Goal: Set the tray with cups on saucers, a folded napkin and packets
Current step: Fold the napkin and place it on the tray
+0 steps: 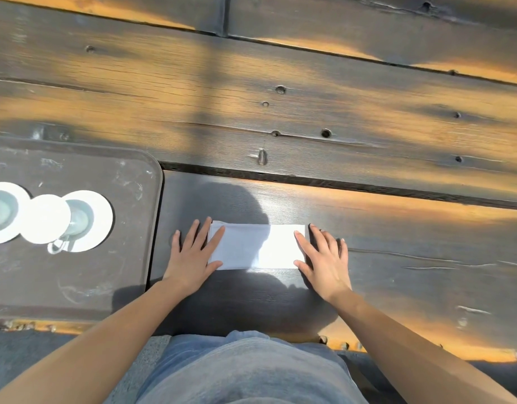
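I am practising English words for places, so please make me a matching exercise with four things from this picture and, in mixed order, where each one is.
Things:
1. napkin
2. tray
3. right cup
4. left hand

Places:
A. on a white saucer
B. flat on the left end of the napkin
C. on the table, left of the napkin
D. on the table, between the two hands

Pairs: 1-D, 2-C, 3-A, 4-B
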